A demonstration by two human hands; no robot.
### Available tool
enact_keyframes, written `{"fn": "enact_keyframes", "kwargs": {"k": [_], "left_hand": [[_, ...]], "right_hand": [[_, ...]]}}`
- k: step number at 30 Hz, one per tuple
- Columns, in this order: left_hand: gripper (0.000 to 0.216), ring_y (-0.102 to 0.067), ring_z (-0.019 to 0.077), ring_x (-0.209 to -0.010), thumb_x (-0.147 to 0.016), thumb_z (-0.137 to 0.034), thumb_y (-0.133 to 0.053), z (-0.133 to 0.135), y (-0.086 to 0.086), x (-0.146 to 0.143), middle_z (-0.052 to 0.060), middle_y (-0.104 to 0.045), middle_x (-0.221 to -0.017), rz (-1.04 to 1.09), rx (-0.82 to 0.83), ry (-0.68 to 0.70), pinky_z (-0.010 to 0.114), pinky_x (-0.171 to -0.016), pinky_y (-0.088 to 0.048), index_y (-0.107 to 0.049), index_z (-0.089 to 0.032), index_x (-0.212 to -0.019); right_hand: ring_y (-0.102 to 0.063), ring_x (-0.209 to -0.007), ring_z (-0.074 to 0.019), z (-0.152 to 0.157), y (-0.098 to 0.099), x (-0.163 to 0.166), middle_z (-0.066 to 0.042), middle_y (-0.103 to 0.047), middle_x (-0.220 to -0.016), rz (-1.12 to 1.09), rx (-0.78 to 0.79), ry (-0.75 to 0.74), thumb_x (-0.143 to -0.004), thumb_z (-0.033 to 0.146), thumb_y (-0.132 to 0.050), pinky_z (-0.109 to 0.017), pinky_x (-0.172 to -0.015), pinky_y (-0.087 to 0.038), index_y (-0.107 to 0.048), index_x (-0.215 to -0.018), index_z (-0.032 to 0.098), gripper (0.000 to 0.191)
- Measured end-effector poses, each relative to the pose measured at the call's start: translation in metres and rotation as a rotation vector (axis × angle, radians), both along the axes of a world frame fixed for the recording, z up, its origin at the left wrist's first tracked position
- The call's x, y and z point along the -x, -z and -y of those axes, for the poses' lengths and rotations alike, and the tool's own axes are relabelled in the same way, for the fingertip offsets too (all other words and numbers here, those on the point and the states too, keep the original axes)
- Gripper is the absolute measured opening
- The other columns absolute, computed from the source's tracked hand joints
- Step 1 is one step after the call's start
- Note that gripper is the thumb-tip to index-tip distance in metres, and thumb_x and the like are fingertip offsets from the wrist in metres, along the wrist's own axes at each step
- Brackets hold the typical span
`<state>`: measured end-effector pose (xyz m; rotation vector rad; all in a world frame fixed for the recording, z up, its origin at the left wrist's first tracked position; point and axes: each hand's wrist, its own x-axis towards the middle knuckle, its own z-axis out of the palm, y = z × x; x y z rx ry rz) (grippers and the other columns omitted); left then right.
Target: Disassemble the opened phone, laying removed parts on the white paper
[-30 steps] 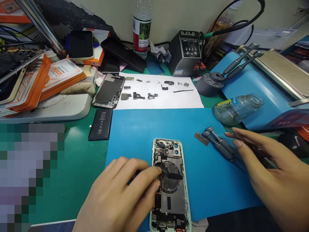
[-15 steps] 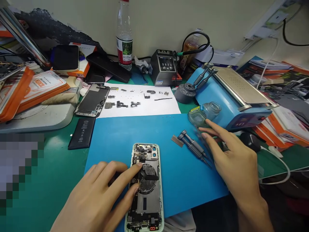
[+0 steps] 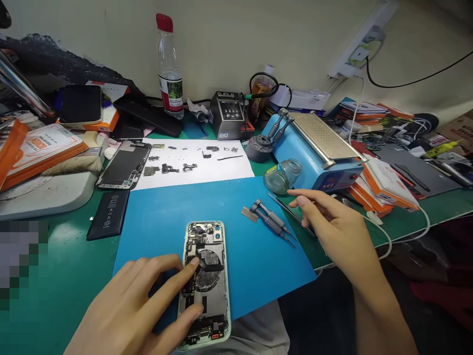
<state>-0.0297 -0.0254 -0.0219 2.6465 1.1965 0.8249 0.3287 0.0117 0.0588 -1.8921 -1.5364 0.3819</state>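
An opened phone with a pale green frame (image 3: 228, 296) sits at the blue mat's front edge, its inside parts bared. My left hand (image 3: 144, 301) holds it from the left. Its index finger presses near a black flex cable (image 3: 212, 268) across the round coil (image 3: 207, 283), while the thumb lies lower on the phone. A slim dark pair of tweezers (image 3: 286, 208) is beneath the fingers of my right hand (image 3: 328, 214), which are bent and apart with nothing clearly between them. Two grey screwdrivers (image 3: 271, 222) lie left of that hand, beside a small brown-grey strip (image 3: 249, 214).
White paper (image 3: 195, 178) behind the mat (image 3: 166, 207) carries several small phone parts. A battery (image 3: 109, 215) and phone screen (image 3: 123, 165) are at left. A glass jar (image 3: 283, 177), blue heating machine (image 3: 314, 158), screwdriver stand (image 3: 259, 148) and bottle (image 3: 170, 84) stand behind.
The view has shifted, so the scene sits further left. My left thumb has moved down the phone, away from the coil. The tweezers under my right hand show more clearly.
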Motion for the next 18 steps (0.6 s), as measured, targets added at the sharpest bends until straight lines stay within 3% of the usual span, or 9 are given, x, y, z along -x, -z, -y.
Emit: {"fn": "enact_keyframes", "kwargs": {"k": [5,7,11,15,18], "left_hand": [[0.026,-0.075,0.0216,-0.1,-0.116,-0.036,-0.059,0.008,-0.011,0.0,0.004,-0.079,-0.117,0.035,-0.115,0.039,0.036,-0.087,-0.053,-0.074,-0.027,-0.136],[0.021,-0.075,0.021,-0.098,-0.115,-0.037,-0.062,0.013,-0.014,0.002,0.003,-0.079,-0.113,0.047,-0.101,0.027,0.035,-0.087,-0.053,-0.076,-0.028,-0.128],[0.048,-0.076,0.0239,-0.101,-0.101,-0.071,-0.07,0.019,-0.012,0.006,0.005,-0.079,-0.121,-0.04,-0.01,0.07,0.035,-0.081,-0.059,-0.072,-0.028,-0.122],[0.04,-0.077,0.0257,-0.103,-0.102,-0.065,-0.074,0.02,-0.001,0.009,0.005,-0.078,-0.122,-0.052,0.036,0.032,0.036,-0.081,-0.063,-0.069,-0.03,-0.122],[0.038,-0.078,0.0244,-0.108,-0.104,-0.063,-0.07,0.023,0.002,0.012,0.004,-0.076,-0.129,-0.033,0.087,0.012,0.033,-0.086,-0.065,-0.068,-0.033,-0.127]], "right_hand": [[-0.076,-0.098,-0.0227,-0.004,-0.003,0.013,-0.004,-0.082,-0.111,0.095,0.036,-0.227,-0.108,0.047,-0.063,-0.033,-0.077,-0.056,-0.086,-0.107,0.03,0.028],[-0.077,-0.103,-0.0234,-0.006,-0.001,0.018,-0.002,-0.083,-0.115,0.138,0.071,-0.275,-0.109,0.045,-0.061,-0.034,-0.081,-0.055,-0.084,-0.11,0.031,0.027],[-0.077,-0.103,-0.0253,-0.007,0.003,0.021,-0.003,-0.082,-0.118,0.248,0.096,-0.242,-0.109,0.041,-0.059,-0.037,-0.08,-0.054,-0.082,-0.114,0.03,0.025],[-0.077,-0.093,-0.0252,-0.009,0.004,0.016,-0.005,-0.081,-0.117,0.33,0.061,-0.21,-0.107,0.043,-0.06,-0.035,-0.067,-0.05,-0.08,-0.117,0.029,0.027],[-0.076,-0.084,-0.0228,-0.008,-0.001,0.002,-0.006,-0.082,-0.11,0.286,-0.019,-0.106,-0.107,0.038,-0.056,-0.033,-0.062,-0.049,-0.08,-0.116,0.026,0.028]]}}
